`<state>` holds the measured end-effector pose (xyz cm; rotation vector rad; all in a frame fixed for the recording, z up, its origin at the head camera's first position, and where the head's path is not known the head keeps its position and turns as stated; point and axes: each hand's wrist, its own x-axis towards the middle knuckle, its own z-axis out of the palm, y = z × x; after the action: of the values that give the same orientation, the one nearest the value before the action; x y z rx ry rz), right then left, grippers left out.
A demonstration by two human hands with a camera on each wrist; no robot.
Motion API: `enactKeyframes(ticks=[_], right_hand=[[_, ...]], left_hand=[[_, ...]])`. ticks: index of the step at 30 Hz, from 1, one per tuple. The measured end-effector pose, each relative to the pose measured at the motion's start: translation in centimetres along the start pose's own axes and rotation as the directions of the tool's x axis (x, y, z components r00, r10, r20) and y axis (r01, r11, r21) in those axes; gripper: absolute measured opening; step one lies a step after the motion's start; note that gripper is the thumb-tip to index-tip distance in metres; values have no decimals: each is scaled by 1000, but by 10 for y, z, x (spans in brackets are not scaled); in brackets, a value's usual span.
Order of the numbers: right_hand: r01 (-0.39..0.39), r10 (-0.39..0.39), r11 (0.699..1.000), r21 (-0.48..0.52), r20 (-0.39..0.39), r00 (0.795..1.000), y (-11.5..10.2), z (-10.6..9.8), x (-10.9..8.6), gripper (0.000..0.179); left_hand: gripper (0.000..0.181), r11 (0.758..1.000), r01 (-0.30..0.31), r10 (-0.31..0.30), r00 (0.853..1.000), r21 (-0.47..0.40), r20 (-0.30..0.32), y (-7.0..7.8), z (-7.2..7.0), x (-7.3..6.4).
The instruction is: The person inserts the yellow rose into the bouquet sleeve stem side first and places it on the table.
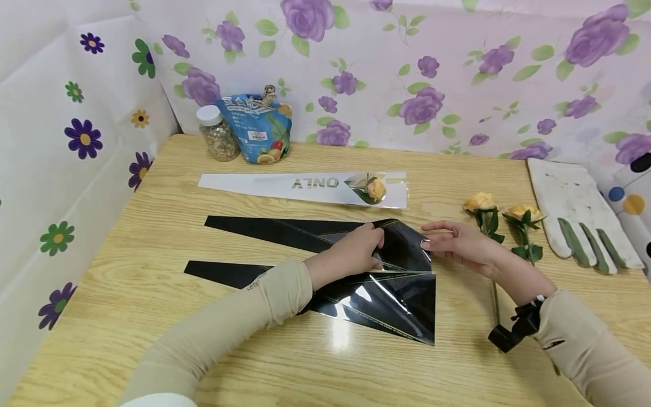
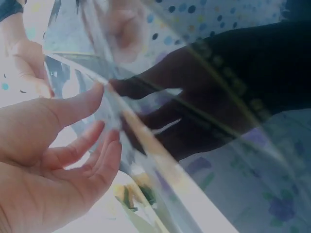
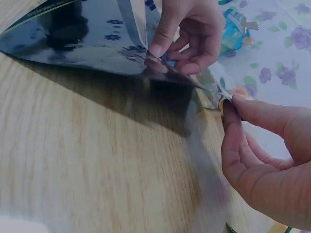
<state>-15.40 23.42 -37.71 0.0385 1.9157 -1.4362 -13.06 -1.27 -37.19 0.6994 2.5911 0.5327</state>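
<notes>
A black, shiny tapered flower sleeve (image 1: pixel 402 243) lies on the table, its wide end lifted and bulging. My left hand (image 1: pixel 356 249) holds an edge near that end; in the right wrist view its thumb and curled fingers meet at the film (image 3: pixel 97 48). With thumb and index finger, my right hand (image 1: pixel 465 246) pinches the sleeve's clear corner, seen closest in the right wrist view. In the left wrist view, the raised film partly mirrors the hands. A second black sleeve (image 1: pixel 386 299) lies flat just nearer to me, partly under the left forearm.
Behind lies a white tapered sleeve (image 1: pixel 249 183) with a rose (image 1: pixel 375 189) in its window. Two yellow-orange roses (image 1: pixel 480 202) are at the right, partly beneath the right arm, beside white gloves (image 1: pixel 564 198). A jar (image 1: pixel 218 135) and a clipped blue pouch (image 1: pixel 256 127) stand at the back left.
</notes>
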Motion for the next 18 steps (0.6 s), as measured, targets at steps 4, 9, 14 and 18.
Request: enactKeyframes(ticks=[4,9,14,18], right_hand=[[-9,10,1000,19,-30,999,0,-1,3,60],[5,-4,1000,26,-23,1000,3,-2,6,45],[26,-27,1000,14,23,999,6,-2,11,38],[17,-18,999,37,45,999,3,0,18,33]], left_hand=[[25,1000,-17,17,1000,0,-16,5,-2,4],[19,999,-30,28,999,-43,-47,12,-3,9],[21,996,-13,7,998,-86,-67,15,0,14],[26,991,-9,-2,997,-134,-81,13,5,21]])
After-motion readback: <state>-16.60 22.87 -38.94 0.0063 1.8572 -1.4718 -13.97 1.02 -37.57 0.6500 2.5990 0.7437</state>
